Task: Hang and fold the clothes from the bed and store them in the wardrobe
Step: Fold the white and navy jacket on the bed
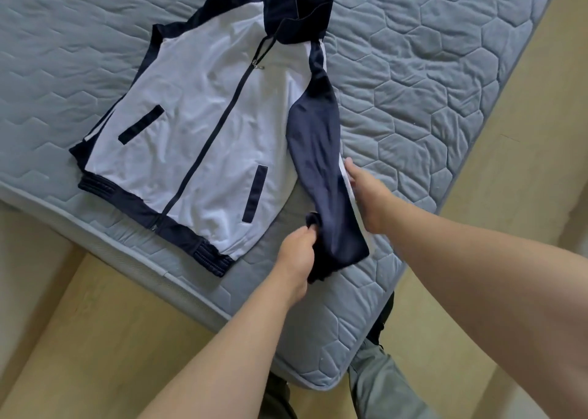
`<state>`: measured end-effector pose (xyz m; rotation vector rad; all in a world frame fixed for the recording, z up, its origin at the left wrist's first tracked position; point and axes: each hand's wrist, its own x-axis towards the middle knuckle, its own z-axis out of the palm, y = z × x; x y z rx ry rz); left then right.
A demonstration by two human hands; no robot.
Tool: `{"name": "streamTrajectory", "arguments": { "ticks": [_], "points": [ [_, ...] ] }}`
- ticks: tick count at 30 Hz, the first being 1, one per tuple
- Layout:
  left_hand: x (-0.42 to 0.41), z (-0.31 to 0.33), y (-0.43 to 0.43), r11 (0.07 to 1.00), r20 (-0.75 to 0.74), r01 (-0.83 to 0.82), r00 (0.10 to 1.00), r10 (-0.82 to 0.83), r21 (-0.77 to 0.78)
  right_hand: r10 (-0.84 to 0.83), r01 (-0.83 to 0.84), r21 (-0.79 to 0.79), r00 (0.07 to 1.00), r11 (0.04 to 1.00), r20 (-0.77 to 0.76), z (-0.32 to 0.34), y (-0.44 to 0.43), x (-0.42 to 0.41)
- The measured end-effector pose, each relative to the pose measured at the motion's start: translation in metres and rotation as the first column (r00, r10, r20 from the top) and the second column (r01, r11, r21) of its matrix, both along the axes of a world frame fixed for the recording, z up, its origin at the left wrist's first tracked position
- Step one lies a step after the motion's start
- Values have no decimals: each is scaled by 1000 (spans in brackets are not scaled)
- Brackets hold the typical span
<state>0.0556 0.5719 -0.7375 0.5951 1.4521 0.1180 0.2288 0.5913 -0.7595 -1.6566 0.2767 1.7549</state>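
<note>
The jacket [203, 116] lies flat and zipped on the bed [429, 84], hem at its near edge. It looks thin, limp and a little slick: light, shapeless when lifted, best taken at seams and sleeve ends. Its navy sleeve [318, 151] trails toward the bed's near corner. There, arms stretched forward, the left grip [296, 253] pinches the bunched end and the right grip [366, 192], spread flat, rests along the striped edge.

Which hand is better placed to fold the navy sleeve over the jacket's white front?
Left: the left hand grips the cuff beside the white front; the right hand only touches the sleeve from outside.
</note>
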Motion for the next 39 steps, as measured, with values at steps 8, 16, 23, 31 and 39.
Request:
{"name": "streamTrajectory", "arguments": {
  "ticks": [8,16,23,31,39],
  "points": [
    [10,24,-5,916,99,130,990,-99,-378,183,-171,111,976,979,-116,16,11,14],
    [14,35,12,853,223,123,975,-8,-507,200,-192,-59,955,980,219,31,22,16],
    [-18,36,46,906,275,104,961,14,-411,-173,259,-166,898,952,405,44,30,40],
    [-76,41,121,861,163,-431,861,482,-271,-384,423,-46,859,905,337,75,106,-18],
    [-170,8,201,717,-48,-684,727,685,-137,304,-564,242,702,790,644,57,177,-144]
  ]
}}
